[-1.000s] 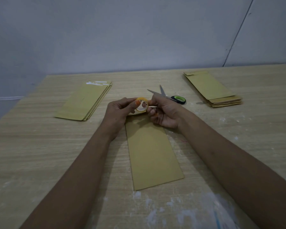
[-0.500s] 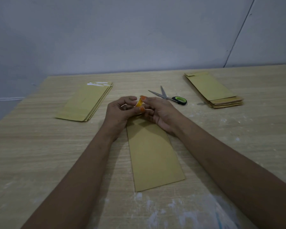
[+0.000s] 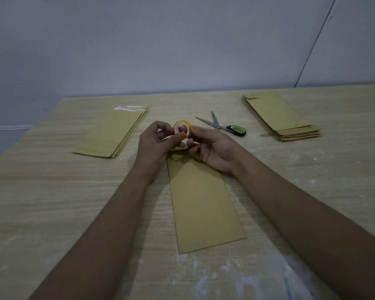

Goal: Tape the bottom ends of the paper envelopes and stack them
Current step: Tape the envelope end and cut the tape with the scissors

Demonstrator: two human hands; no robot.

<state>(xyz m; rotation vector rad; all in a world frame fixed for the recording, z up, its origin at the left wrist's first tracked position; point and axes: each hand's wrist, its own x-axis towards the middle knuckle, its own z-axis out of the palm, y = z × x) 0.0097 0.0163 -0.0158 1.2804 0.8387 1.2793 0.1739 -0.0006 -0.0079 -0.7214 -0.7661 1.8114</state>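
Nearest, one envelope [image 3: 204,202] lies flat on the table [image 3: 41,202]: thin, floppy paper, best lifted at an edge. Above its far end, left hand [image 3: 154,146] and right hand [image 3: 212,148] pinch the light tape roll [image 3: 183,129]. Beyond: scissors [image 3: 223,126], taped stack [image 3: 115,133], untaped stack [image 3: 284,116].

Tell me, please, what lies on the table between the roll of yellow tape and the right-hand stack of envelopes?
Green-handled metal scissors lie there, blades open, in the head view.

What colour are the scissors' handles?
Green with black trim on the scissors, clearest in the head view.
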